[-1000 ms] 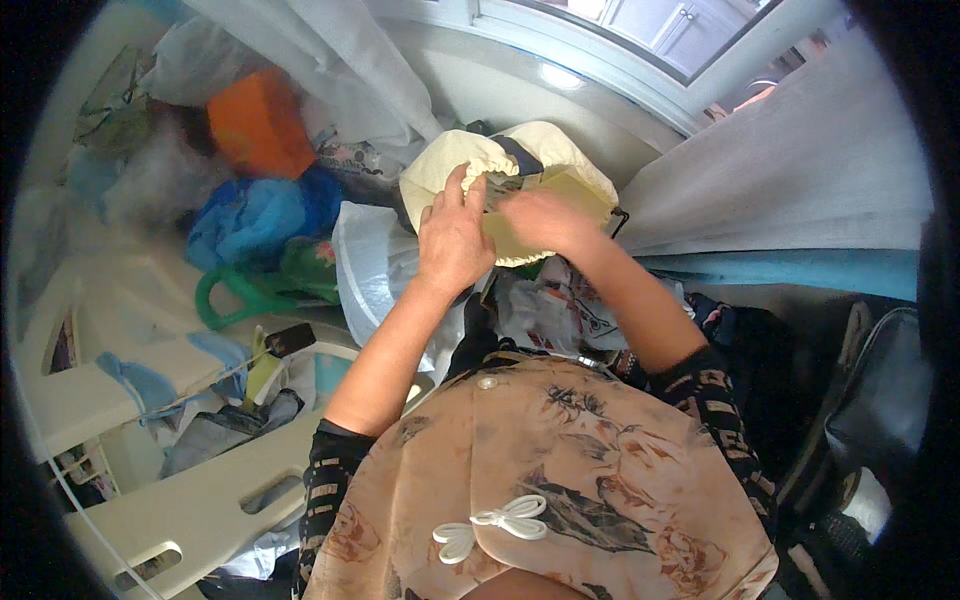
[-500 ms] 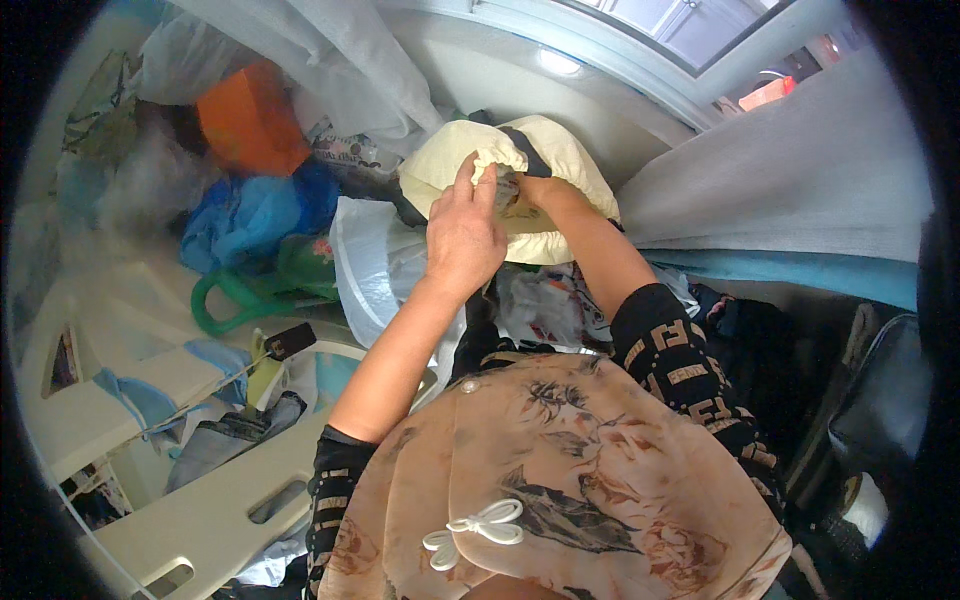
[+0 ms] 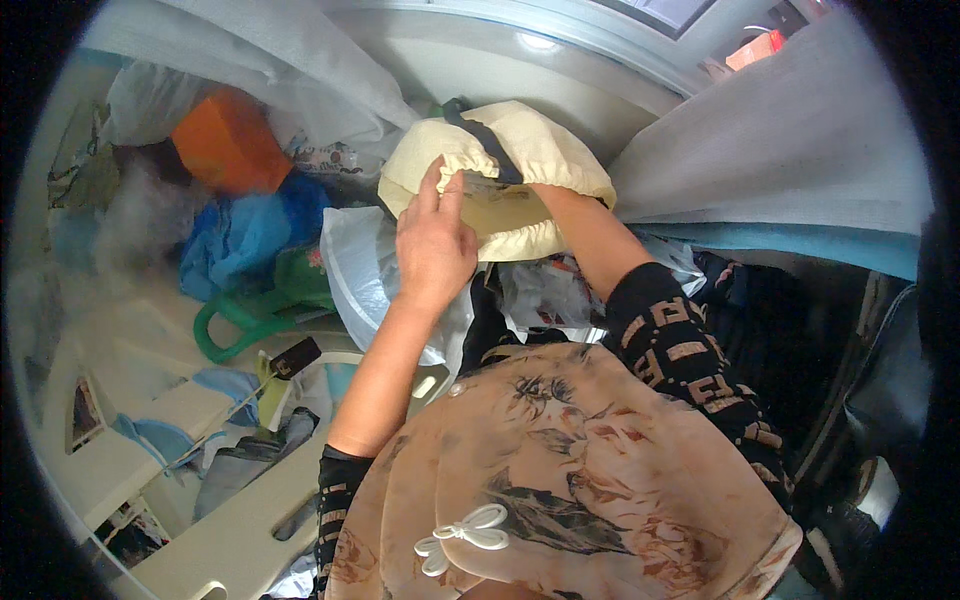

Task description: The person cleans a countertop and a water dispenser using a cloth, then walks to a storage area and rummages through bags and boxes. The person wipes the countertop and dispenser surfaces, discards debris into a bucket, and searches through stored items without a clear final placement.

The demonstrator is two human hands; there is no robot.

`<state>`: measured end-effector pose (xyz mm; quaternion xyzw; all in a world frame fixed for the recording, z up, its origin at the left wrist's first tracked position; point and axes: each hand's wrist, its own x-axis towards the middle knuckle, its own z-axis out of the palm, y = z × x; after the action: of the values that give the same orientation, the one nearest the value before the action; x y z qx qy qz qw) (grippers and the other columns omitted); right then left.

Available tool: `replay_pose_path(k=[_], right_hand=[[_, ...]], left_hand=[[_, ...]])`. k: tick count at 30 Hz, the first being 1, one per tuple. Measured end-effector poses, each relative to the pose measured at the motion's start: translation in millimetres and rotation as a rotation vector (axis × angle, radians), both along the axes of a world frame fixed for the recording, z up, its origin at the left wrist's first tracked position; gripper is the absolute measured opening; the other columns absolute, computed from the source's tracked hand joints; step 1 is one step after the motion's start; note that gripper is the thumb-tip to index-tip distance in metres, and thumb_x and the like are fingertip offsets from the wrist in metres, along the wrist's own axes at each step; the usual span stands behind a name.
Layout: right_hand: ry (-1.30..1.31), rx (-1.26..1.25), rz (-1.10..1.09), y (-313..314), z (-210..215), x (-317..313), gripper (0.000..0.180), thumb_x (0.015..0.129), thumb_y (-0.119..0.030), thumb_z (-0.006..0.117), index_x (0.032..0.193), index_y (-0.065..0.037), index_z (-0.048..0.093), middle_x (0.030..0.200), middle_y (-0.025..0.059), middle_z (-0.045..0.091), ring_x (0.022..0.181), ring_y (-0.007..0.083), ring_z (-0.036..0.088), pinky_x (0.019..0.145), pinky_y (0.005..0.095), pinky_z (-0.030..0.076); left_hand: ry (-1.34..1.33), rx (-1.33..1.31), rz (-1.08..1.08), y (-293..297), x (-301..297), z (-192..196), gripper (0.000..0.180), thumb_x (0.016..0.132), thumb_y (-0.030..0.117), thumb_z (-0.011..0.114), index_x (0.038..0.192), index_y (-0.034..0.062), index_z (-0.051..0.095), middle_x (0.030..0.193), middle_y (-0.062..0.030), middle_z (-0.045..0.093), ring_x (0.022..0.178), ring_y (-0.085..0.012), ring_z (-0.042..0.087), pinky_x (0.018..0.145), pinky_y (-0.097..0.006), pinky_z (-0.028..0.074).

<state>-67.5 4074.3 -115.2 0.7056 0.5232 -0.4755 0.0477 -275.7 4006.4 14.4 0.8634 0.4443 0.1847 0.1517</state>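
Note:
A pale yellow fabric bag (image 3: 540,135) with a gathered, ruffled mouth and a dark strap lies in front of me, near the wall. At the left side of its mouth, the fingers of my left hand (image 3: 437,240) grip the gathered rim and hold it up. My right arm (image 3: 590,232) reaches through the right side of the opening, under the fabric. The right hand itself is hidden inside the bag, so its fingers and anything in them do not show. Through the mouth I see the bag's yellowish inside.
Clear plastic bags (image 3: 540,295) lie below the bag, a white plastic bag (image 3: 355,265) beside it. To the left are a green handled container (image 3: 240,325), a blue plastic bag (image 3: 235,235), an orange bag (image 3: 228,140) and a cream slotted panel (image 3: 250,515). A grey curtain (image 3: 770,150) hangs right.
My right hand has gone deeper into the bag, out of sight. The mouth gapes wider, and the dark strap lies differently. My left hand keeps its hold on the rim.

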Motion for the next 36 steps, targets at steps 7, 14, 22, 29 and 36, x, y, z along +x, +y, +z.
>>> replay_pose_path(k=[7,14,22,29,36], right_hand=[[0.207,0.178,-0.105,-27.8,-1.0,9.3,0.046,0.09,-0.043,0.056,0.119,-0.008,0.063,0.113,0.0113,0.066,0.097,0.0228,0.064,0.083,0.0392,0.051],[0.747,0.347,-0.571,-81.0,104.8,25.9,0.018,0.093,-0.025,0.057,0.104,-0.011,0.06,0.092,0.0029,0.063,0.073,0.01,0.061,0.047,0.0218,0.048],[0.966,0.271,-0.549,-102.4,179.5,4.8,0.027,0.094,-0.028,0.055,0.115,-0.011,0.057,0.091,0.0038,0.063,0.06,0.0117,0.06,0.048,0.0218,0.047],[1.243,0.424,-0.409,-105.0,170.7,20.6,0.036,0.101,-0.031,0.046,0.123,-0.004,0.056,0.102,0.0091,0.066,0.088,0.0221,0.068,0.076,0.0347,0.055],[0.126,0.674,0.169,-103.5,129.4,5.9,0.025,0.091,-0.013,0.052,0.112,-0.009,0.065,0.101,0.0184,0.067,0.099,0.0342,0.063,0.085,0.0416,0.05]], left_hand=[[-0.021,-0.004,0.044,8.5,4.9,0.7,0.059,0.074,0.001,0.059,0.132,-0.0022,0.048,0.141,-0.0232,0.042,0.112,-0.039,0.055,0.095,-0.047,0.045],[-0.197,-0.311,0.074,11.0,7.7,10.3,0.063,0.077,0.01,0.066,0.137,0.0042,0.046,0.146,-0.022,0.036,0.121,-0.0406,0.05,0.1,-0.047,0.043],[-0.455,0.106,-0.096,-9.5,6.7,52.2,0.064,0.072,0.01,0.074,0.133,0.0061,0.053,0.134,-0.0142,0.053,0.126,-0.0322,0.05,0.11,-0.042,0.035],[-0.763,0.153,-0.118,-1.9,-42.3,96.5,0.037,0.07,0.019,0.081,0.1,0.0037,0.065,0.1,-0.0121,0.068,0.097,-0.0273,0.063,0.097,-0.046,0.044],[-0.044,-0.183,-0.285,-40.7,-68.1,129.2,0.033,0.054,0.011,0.084,0.082,0.0044,0.07,0.122,-0.0169,0.062,0.107,-0.0317,0.063,0.087,-0.039,0.051]])
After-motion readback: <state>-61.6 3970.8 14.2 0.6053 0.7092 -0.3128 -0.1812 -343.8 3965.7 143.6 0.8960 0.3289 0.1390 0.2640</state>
